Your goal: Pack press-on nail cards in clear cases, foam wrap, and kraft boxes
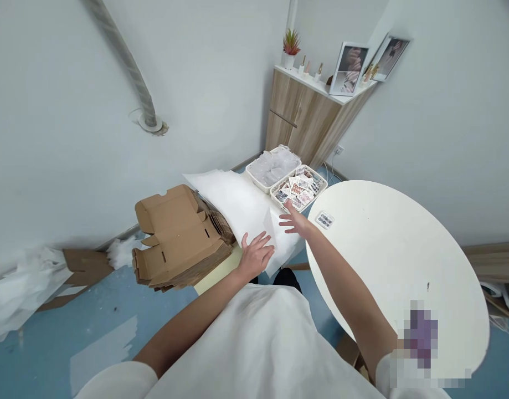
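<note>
My left hand lies flat, fingers spread, on the near corner of a stack of thin white sheets. My right hand is open with fingers stretched out, hovering over the same sheets just in front of a white basket of small nail-set packs. A single nail-set pack lies on the round white table, right beside my right wrist. Neither hand holds anything.
A pile of flat brown cardboard boxes sits left of the sheets. A second white basket with clear packets stands behind the first. A wooden cabinet with frames and a plant fills the corner. Crumpled paper lies on the blue floor.
</note>
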`<state>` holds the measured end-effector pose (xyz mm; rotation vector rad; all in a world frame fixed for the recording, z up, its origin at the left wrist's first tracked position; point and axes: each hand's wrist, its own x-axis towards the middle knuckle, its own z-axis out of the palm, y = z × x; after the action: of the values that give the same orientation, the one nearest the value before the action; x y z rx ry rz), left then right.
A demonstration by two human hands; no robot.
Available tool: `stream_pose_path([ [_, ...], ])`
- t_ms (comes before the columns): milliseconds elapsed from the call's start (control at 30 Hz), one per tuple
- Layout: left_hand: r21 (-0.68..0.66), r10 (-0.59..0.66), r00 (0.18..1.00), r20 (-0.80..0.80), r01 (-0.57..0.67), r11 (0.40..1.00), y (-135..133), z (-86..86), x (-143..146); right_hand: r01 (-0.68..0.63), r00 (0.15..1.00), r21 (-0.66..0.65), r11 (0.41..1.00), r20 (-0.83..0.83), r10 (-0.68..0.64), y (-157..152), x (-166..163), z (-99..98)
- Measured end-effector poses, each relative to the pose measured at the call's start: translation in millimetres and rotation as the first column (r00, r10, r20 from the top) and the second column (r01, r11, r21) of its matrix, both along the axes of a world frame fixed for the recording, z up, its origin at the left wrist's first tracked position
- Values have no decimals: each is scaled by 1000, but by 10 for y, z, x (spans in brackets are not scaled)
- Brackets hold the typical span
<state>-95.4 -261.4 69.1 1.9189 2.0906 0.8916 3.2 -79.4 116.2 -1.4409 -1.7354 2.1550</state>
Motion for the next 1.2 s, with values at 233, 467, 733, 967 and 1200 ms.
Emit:
stream_pose_path([
  [233,36,-166,971,-171,175,984,16,-85,352,-377,884,55,924,318,342,-104,-130,10],
  [467,-58,-389,902,-185,385,921,76,-58,490,-506,752,430,747,645,138,-342,-136,-117],
  [733,-404,246,901,357,-88,911,46,-309,369,21,971,595,803,180,-158,-61,743,-19],
  [967,-531,375,526,763,180,828,466,-541,796,619,763,440,651,-140,-631,-389,1717,40],
  [1200,-459,213,511,833,424,781,717,-431,1621,907,351,311,284,-185,-918,-914,2651,-349],
])
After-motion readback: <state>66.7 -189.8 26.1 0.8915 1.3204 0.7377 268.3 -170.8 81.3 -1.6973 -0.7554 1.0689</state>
